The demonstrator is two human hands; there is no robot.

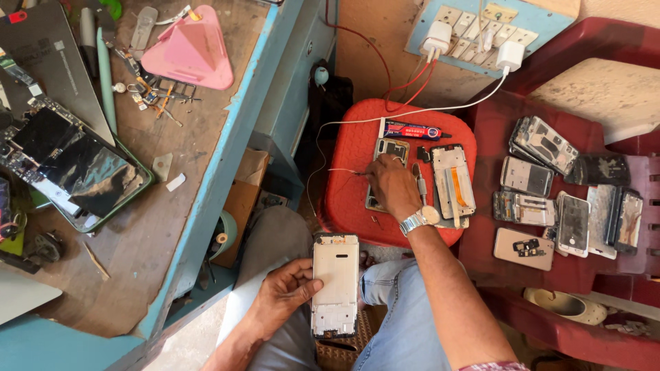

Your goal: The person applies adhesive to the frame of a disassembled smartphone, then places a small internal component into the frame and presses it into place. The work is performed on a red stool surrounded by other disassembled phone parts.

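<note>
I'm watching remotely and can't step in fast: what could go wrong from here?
The left hand holds the white phone frame by one edge over the lap; it could slip. The right hand works on a crowded red stool, so loose parts like the glue tube might get knocked off. The white cable crossing the stool could snag.

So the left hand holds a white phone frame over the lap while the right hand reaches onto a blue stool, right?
Not quite: the stool is red, not blue, as the head view shows. The left hand does hold the white phone frame over the lap, and the right hand reaches onto that stool.
</note>
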